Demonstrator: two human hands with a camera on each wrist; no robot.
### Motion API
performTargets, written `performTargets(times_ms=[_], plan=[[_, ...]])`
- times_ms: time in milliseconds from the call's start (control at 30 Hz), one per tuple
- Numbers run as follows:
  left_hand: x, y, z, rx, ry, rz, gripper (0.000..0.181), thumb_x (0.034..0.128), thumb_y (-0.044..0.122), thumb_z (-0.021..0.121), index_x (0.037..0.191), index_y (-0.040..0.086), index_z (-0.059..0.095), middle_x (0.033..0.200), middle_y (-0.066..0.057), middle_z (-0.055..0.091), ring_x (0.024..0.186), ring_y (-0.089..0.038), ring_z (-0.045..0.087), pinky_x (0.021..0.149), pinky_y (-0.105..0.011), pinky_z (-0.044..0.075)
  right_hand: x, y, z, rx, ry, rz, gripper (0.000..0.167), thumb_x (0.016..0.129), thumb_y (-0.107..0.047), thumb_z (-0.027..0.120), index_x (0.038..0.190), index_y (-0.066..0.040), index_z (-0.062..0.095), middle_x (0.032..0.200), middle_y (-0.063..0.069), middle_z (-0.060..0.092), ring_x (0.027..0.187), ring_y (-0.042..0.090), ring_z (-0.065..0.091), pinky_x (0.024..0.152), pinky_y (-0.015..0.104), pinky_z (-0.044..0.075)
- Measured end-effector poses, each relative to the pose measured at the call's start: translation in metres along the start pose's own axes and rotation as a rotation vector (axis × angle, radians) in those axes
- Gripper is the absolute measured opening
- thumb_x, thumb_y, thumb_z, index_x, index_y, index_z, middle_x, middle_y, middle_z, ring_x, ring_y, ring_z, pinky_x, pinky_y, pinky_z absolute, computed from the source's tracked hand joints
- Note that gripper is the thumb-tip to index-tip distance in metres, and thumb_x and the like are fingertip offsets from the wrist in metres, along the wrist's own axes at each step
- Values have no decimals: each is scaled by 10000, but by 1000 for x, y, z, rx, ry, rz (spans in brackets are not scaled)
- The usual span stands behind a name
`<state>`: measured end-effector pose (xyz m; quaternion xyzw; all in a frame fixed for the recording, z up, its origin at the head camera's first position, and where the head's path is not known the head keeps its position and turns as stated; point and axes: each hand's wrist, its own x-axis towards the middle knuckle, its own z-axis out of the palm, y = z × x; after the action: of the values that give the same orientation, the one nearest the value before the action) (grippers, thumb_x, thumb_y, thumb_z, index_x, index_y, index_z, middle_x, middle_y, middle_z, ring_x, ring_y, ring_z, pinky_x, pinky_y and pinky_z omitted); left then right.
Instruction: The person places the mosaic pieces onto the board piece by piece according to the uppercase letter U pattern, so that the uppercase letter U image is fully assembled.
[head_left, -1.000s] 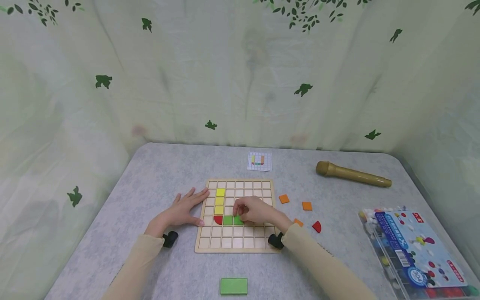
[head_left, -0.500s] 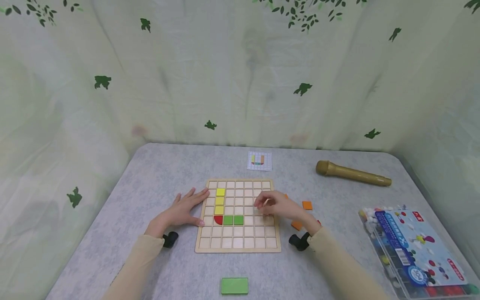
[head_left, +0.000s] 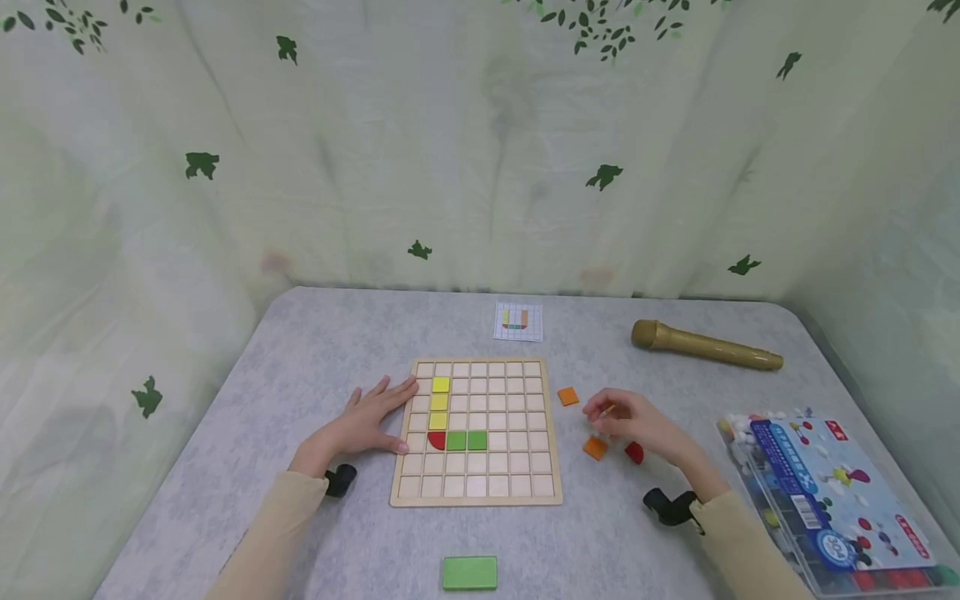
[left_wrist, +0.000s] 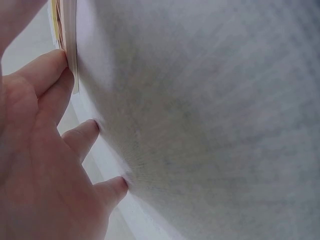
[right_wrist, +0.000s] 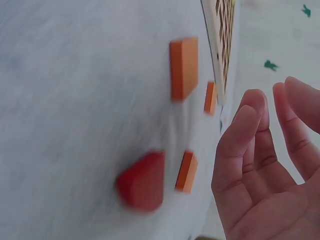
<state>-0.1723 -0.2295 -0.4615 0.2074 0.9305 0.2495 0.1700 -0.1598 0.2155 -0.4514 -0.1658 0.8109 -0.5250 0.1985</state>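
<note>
A wooden grid board (head_left: 476, 502) lies on the table with three yellow square tiles (head_left: 439, 402), a red quarter-round tile (head_left: 437, 439) and two green square tiles (head_left: 467, 440) in its cells. My left hand (head_left: 366, 419) lies spread, its thumb and index finger touching the board's left edge. Right of the board, my right hand (head_left: 637, 422) hovers with loosely bent fingers, nothing between them. Below and around it are three orange square tiles (right_wrist: 189, 67), one partly hidden by the fingers in the head view, and another red quarter-round tile (right_wrist: 142, 182).
A small pattern card (head_left: 517, 322) lies behind the board. At the back right rests a brown, microphone-shaped stick (head_left: 708, 346). A clear case of coloured balls with a printed sheet (head_left: 847, 496) stands at right. A green block (head_left: 469, 572) sits near the front.
My right hand has left the second green tile, which now lies in its cell, and moved right, off the board, to the loose tiles. The left hand has stayed put.
</note>
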Motion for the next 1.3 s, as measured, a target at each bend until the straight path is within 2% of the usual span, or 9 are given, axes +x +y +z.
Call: performTargets(times_ms=[200, 400, 567, 667, 800, 933, 1133, 1300], plan=[[1, -1, 0, -5, 0, 2, 1040, 727, 456, 790, 1525, 83, 237, 1575, -124, 174, 1420, -430, 2, 1050, -663, -71, -25, 8, -17, -42, 77, 47, 235, 925, -95, 610, 1109, 49, 589, 1090, 191, 604, 907, 276, 572, 723, 349, 532], [1, -1, 0, -2, 0, 4, 1038, 728, 463, 787, 1524, 82, 241, 1575, -125, 177, 1419, -434, 6, 1048, -666, -69, -39, 11, -23, -47, 79, 115, 268, 867, 16, 609, 1129, 66, 585, 1106, 182, 599, 902, 269, 549, 726, 341, 506], [1, -2, 0, 1, 2, 5, 1035, 730, 462, 786, 1525, 86, 240, 1575, -121, 176, 1420, -431, 7, 1050, -664, -69, -42, 19, -21, -79, 64, 119, 276, 832, 74, 632, 1106, 55, 599, 1081, 162, 595, 855, 255, 529, 690, 308, 493], [1, -2, 0, -3, 3, 7, 1036, 729, 463, 786, 1524, 83, 241, 1575, -124, 175, 1419, -434, 7, 1048, -665, -71, -42, 23, -17, -131, 83, 132, 265, 809, 93, 655, 1062, 22, 617, 1025, 121, 593, 815, 239, 514, 660, 301, 485], [1, -2, 1, -5, 5, 10, 1038, 727, 461, 788, 1524, 81, 241, 1574, -125, 176, 1419, -433, 5, 1048, -663, -75, -40, 19, -10, -226, 120, 164, 256, 772, 108, 674, 986, -26, 634, 919, 66, 571, 791, 223, 491, 658, 322, 459], [0, -3, 1, -4, 7, 15, 1039, 727, 462, 788, 1523, 79, 241, 1574, -126, 177, 1419, -435, 7, 1048, -665, -73, -38, 14, -8, -271, 111, 159, 242, 753, 114, 683, 939, -30, 625, 840, 51, 526, 775, 219, 467, 652, 332, 416], [0, -2, 1, 0, 6, 15, 1040, 728, 466, 786, 1524, 80, 239, 1575, -126, 175, 1417, -438, 9, 1046, -670, -67, -37, 13, -8, -261, 105, 170, 226, 746, 117, 679, 897, -39, 615, 786, 46, 476, 763, 216, 452, 646, 334, 382], [1, -2, 1, 9, 4, 12, 1043, 728, 478, 781, 1524, 79, 238, 1575, -126, 174, 1417, -440, 8, 1046, -672, -61, -37, 16, -9, -178, 82, 153, 160, 801, 79, 650, 919, -27, 627, 848, 50, 560, 788, 221, 500, 672, 336, 433]])
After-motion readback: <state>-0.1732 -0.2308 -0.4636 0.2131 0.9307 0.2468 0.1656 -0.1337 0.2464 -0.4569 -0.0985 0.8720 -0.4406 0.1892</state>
